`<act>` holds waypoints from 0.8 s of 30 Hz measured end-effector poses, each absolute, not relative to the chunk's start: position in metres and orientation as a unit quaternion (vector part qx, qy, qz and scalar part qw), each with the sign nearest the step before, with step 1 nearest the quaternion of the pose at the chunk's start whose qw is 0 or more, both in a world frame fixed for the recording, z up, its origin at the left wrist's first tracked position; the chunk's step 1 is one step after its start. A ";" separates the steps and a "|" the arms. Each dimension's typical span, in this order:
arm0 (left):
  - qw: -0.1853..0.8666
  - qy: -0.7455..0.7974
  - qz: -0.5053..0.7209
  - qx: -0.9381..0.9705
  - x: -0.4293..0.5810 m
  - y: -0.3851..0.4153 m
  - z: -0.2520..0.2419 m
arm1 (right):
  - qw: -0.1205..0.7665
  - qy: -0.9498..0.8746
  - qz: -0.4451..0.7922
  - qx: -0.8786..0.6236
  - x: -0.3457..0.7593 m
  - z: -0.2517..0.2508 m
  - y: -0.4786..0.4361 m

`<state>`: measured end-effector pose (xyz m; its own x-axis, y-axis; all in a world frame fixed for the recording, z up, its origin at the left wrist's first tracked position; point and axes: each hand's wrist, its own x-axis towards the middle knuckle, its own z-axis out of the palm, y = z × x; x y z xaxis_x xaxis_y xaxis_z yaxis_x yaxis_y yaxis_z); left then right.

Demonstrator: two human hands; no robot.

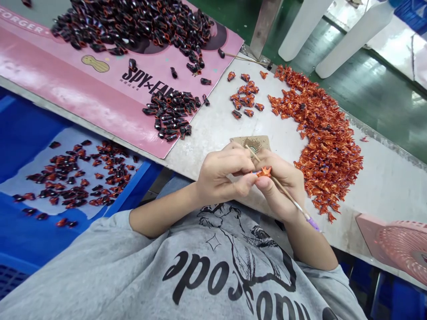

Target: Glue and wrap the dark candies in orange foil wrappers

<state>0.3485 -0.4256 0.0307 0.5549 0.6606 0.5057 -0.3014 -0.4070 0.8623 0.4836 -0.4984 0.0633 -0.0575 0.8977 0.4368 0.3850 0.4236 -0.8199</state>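
Note:
My left hand [222, 175] and my right hand [283, 184] meet just above the table's near edge. Both pinch a small orange star-shaped piece [264, 171] between their fingertips. My right hand also holds a thin wooden brush [283, 190] with a purple end [313, 224]. The brush tip [248, 149] points toward a small brown pad [255, 143] with a dark dab on it, just beyond my hands. A big heap of orange pieces [320, 133] lies to the right of my hands.
A small group of orange pieces [245, 95] lies beyond the pad. Dark painted pieces [171, 114] sit on a pink board [83, 95], with a larger pile [133, 22] behind. A blue crate [20, 133] at left holds more. A pink fan [400, 244] stands at right.

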 end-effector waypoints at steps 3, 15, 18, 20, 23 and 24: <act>0.659 0.153 0.408 0.613 0.351 -0.426 0.031 | 0.488 -0.703 0.199 -0.478 0.485 0.061 -0.497; 0.841 0.114 0.255 0.463 0.352 -0.419 0.036 | 0.530 -0.682 0.098 -0.494 0.494 0.061 -0.498; 0.846 0.116 0.261 0.450 0.353 -0.419 0.035 | 0.529 -0.691 0.066 -0.488 0.495 0.061 -0.498; 0.845 0.129 0.262 0.449 0.354 -0.419 0.035 | 0.513 -0.711 0.048 -0.478 0.495 0.063 -0.497; 0.842 0.172 0.244 0.449 0.356 -0.418 0.031 | 0.477 -0.744 0.036 -0.466 0.494 0.064 -0.495; 0.844 0.186 0.236 0.444 0.356 -0.417 0.030 | 0.471 -0.749 0.034 -0.464 0.495 0.064 -0.495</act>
<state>0.3562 -0.4172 0.0300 0.8193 0.5637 -0.1050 -0.2332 0.4948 0.8371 0.4947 -0.4947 0.0638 -0.1248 0.7273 0.6749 0.6634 0.5670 -0.4883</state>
